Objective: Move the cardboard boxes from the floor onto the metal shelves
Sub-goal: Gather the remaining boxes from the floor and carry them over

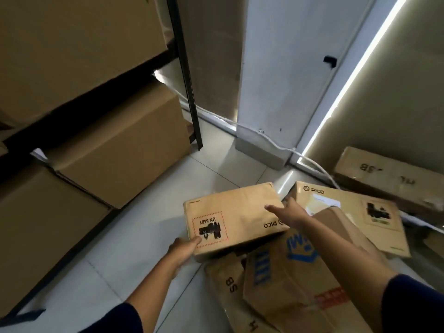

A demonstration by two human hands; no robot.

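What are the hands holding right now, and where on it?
The brown cardboard PICO box: left hand at its near corner, right hand at its far edge.

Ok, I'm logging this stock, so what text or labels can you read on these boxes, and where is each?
"UN 3481": in the red dashed label on the held box.
"PICO": on the same box, by the right hand.
"PICO": on the flat box behind.
"8B": on the far right box; its other marks are blurred.
"SB": on the floor box.
Blue print on the nearest box: unreadable.
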